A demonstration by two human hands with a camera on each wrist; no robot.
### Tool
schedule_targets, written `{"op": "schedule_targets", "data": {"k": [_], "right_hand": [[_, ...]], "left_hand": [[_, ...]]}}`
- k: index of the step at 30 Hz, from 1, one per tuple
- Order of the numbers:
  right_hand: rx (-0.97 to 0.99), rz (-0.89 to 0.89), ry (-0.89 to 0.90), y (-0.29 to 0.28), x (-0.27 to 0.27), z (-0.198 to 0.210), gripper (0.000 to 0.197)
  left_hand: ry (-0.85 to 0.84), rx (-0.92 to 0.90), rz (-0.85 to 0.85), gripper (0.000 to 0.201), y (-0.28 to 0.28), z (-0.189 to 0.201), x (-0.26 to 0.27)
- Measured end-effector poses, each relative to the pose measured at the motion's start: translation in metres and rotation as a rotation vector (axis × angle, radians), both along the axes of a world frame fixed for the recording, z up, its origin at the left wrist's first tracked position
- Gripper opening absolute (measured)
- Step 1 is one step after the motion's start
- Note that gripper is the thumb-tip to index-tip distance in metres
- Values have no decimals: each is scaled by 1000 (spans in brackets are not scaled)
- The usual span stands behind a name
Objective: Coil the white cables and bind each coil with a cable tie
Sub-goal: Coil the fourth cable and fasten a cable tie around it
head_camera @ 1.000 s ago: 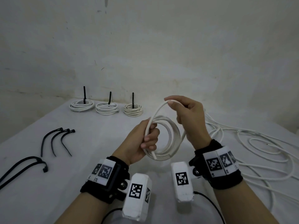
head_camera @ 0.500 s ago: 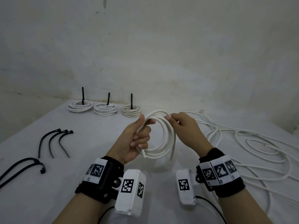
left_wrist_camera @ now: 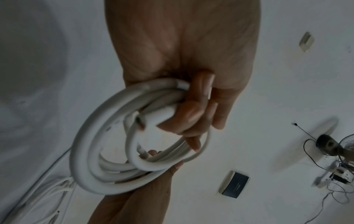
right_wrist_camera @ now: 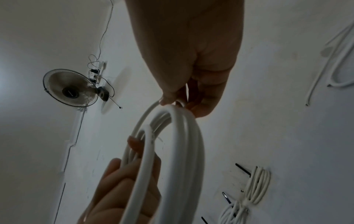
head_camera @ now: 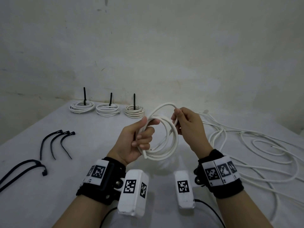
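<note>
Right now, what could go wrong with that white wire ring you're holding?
The half-wound white cable coil has no tie yet, so it might spring open if the left hand loosens. The loop pinched by the right hand trails into the loose white cables on the table, which could snag. The black cable ties lie far left, an awkward reach.

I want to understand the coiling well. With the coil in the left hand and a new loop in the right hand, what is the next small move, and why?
Probably the right hand should lay its loop onto the coil so the left hand can grip it too. The loop stands apart above the coil, and much loose cable lies on the table.
</note>
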State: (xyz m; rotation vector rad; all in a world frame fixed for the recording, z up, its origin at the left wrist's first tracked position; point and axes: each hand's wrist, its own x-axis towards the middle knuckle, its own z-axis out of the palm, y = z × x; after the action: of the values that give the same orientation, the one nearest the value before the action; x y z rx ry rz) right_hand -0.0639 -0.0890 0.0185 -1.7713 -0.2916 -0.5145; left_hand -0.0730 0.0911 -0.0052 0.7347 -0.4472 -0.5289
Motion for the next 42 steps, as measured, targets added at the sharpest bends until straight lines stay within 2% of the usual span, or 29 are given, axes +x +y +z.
{"op": "schedule_targets", "data": {"k": [7,10,12,18,22,25,27,29,31,33,36,39,41,42], "right_hand": [[195,108,65,13,-2,-3,36],[177,171,137,13,-5,-5,33],[153,200,186,11,-8,-9,32],[159,227,327,2,-15,-12,34],[118,178,216,5,-19,-11,28],[86,154,87,9,-22,-9,35],[26,153,42,12,-25,-8,28],[-136,92,14,13,-28,-8,27],[-279,16,-29,13,-28,-11,44],[-307,-48,-77,13,-26,-14,50],[-325,-95,-108,11,-25,-16,45],[-353,-110,-114,13,-24,-17,38],[-347,-123,-108,13,-23,-18,33],[-341,-115,-97,13,-22,-18,31]], "left_hand": [[-2,9,-3,43,2,0,2],[40,-17,124,34,-1,1,2],[86,-40,214,38,-3,1,3],[147,-77,278,47,-9,-1,1],[166,-145,273,40,-13,-1,-1],[143,-201,293,39,-13,0,-1],[118,-214,311,39,-13,1,-1],[84,-193,332,39,-16,1,-1],[55,-151,336,40,-19,-1,-3],[24,-80,317,40,-19,-2,-3],[-2,41,322,45,-17,-2,-2],[-10,150,401,51,-19,0,-1],[-54,245,468,46,-19,0,-1],[-82,292,499,36,-19,-1,-1]]}}
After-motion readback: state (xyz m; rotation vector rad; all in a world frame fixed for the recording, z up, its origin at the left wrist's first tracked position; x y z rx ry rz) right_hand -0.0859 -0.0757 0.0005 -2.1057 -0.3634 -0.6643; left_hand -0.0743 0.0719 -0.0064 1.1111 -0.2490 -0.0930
